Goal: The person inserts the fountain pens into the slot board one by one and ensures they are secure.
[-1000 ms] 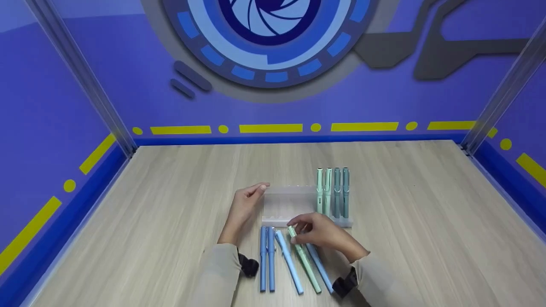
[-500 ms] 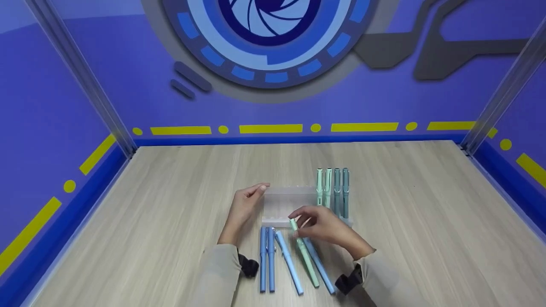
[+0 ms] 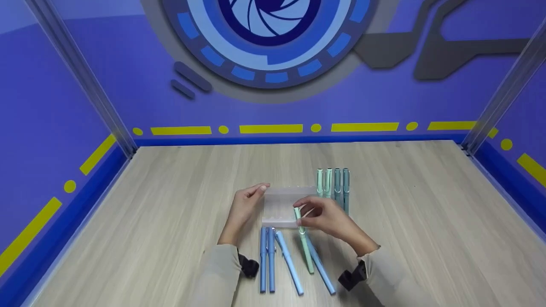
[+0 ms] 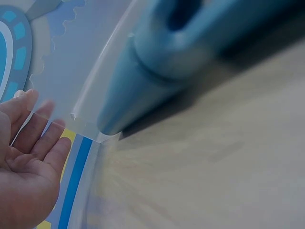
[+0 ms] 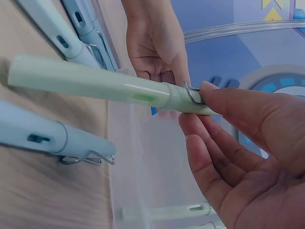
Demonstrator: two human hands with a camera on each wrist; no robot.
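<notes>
My right hand pinches a pale green pen by its clip end, between thumb and fingertips. The pen slants toward me over the front edge of a clear plastic pen rack; in the right wrist view the pen shows its metal clip at my thumb. With thumb and fingers, my left hand holds the rack's far left corner, and the left wrist view has these fingers on either side of the clear sheet. Two pale green pens and two dark teal pens stand side by side in the rack's right part.
Before the rack, on the wooden table, lie two blue pens side by side, a light blue pen and another blue pen slanting close to the held one. Blue panels wall the table's back and sides.
My right hand has lifted the pale green pen and carried it away from me and slightly right, toward the rack. The left hand stays at the rack's corner.
</notes>
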